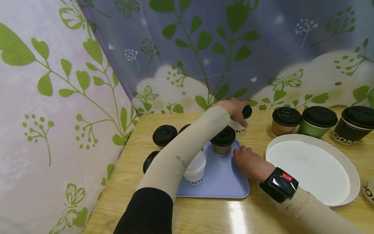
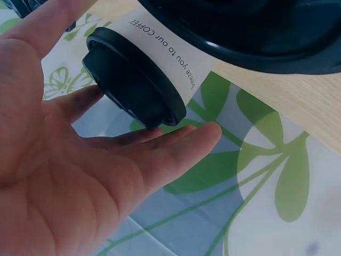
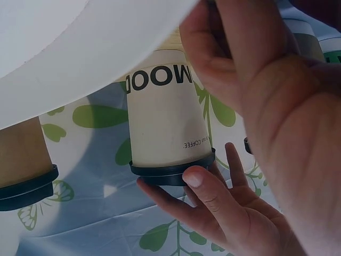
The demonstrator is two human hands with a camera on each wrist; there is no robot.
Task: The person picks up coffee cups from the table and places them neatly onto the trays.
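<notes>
In the head view my left hand [image 1: 234, 111] reaches over the lavender tray [image 1: 229, 185] to a white paper cup [image 1: 239, 128] with a black lid, behind the tray. In the left wrist view its fingers spread around the black lid [image 2: 133, 80], with gaps showing. The right wrist view shows the cup [image 3: 165, 117] with the left thumb near its lid. My right hand [image 1: 252, 162] rests at the tray's right edge, fingers loosely bent. On the tray stand a brown cup [image 1: 222, 150] with a black lid and a white-lidded cup [image 1: 195, 169], partly behind my left arm.
A round white tray [image 1: 309, 172] lies to the right. Behind it stand black-lidded brown [image 1: 282, 128], green [image 1: 312, 130] and black [image 1: 347, 131] cups. More black lids [image 1: 165, 135] show at the left, some behind the left sleeve. A patterned cloth [image 1: 187, 65] hangs behind the table.
</notes>
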